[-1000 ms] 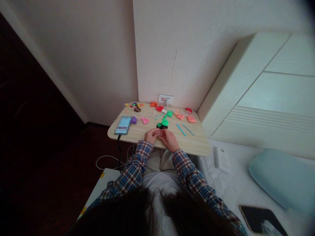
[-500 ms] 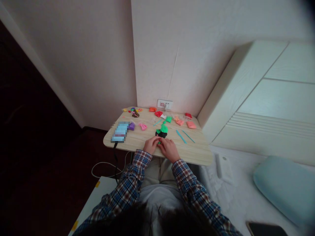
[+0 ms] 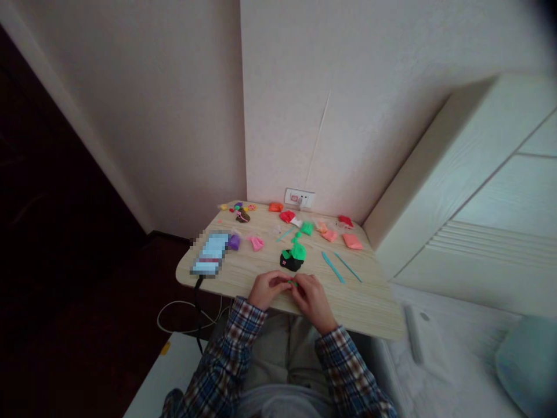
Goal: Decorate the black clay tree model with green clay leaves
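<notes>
Between the fingertips of my left hand and my right hand is a small piece of green clay, partly hidden by the fingers. Both hands are closed in a pinch on it, close together over the table's near edge. Just beyond them sits a black clay base with a tiny pink shape on its left. A bright green clay piece rests on that base, and small green bits trail away behind it.
The wooden table holds a phone at left, a purple packet, a pink packet, a green packet, orange and red packets at the back, and blue modelling tools at right. A wall socket is behind.
The camera view has shifted, so the table appears lower and larger. My hands are now farther from the black base, which shows more fully, and the green clay stays between my fingers.
</notes>
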{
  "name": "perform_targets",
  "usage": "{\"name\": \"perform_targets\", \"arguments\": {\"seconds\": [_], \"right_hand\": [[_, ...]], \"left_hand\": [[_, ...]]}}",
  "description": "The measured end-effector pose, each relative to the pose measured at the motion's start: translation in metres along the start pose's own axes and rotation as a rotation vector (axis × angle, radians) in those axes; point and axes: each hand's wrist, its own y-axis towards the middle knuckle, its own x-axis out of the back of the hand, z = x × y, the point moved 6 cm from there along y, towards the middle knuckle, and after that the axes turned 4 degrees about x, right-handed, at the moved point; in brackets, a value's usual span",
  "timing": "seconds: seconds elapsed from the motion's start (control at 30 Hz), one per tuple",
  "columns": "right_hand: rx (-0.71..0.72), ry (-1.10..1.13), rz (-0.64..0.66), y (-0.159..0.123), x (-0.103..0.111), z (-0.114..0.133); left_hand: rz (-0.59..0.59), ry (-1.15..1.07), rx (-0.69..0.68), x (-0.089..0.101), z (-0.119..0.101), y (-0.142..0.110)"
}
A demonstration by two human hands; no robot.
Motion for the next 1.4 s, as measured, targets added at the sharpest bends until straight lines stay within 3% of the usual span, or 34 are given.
{"name": "perform_targets", "arguments": {"seconds": [0.17, 0.27, 0.37, 0.47, 0.6, 0.7, 0.8, 0.93, 1.1, 1.23, 1.4], "right_hand": [[0.013, 0.086, 0.059, 0.002, 0.001, 0.003], [-0.017, 0.15, 0.069, 0.003, 0.001, -0.001], [-0.108, 0.155, -0.026, -0.002, 0.008, -0.014], [-0.227, 0.119, -0.134, -0.017, 0.023, -0.038], [-0.353, 0.053, -0.152, -0.034, 0.046, -0.075], [-0.377, 0.026, -0.126, -0.032, 0.054, -0.092], [-0.341, 0.006, -0.077, -0.018, 0.046, -0.095], [-0.312, -0.071, -0.049, -0.002, 0.033, -0.096], [-0.302, -0.093, -0.136, 0.025, 0.064, -0.107], [-0.336, -0.107, -0.222, 0.072, 0.083, -0.135], [-0.272, -0.241, -0.165, 0.118, 0.055, -0.167]], "left_hand": [[0.06, -0.029, 0.071, 0.002, -0.002, 0.0], [0.004, 0.075, 0.04, 0.003, -0.012, -0.004], [-0.079, 0.28, -0.084, 0.003, -0.028, -0.008], [-0.111, 0.339, -0.151, 0.006, -0.038, -0.008], [-0.165, 0.375, -0.16, 0.026, -0.045, 0.0], [-0.248, 0.393, -0.152, 0.05, -0.054, 0.013], [-0.323, 0.411, -0.161, 0.068, -0.069, 0.038], [-0.288, 0.397, -0.138, 0.071, -0.081, 0.085], [-0.155, 0.384, -0.107, 0.058, -0.072, 0.136], [-0.084, 0.274, -0.073, 0.049, -0.053, 0.156], [-0.076, 0.25, -0.088, 0.049, -0.047, 0.164]]}}
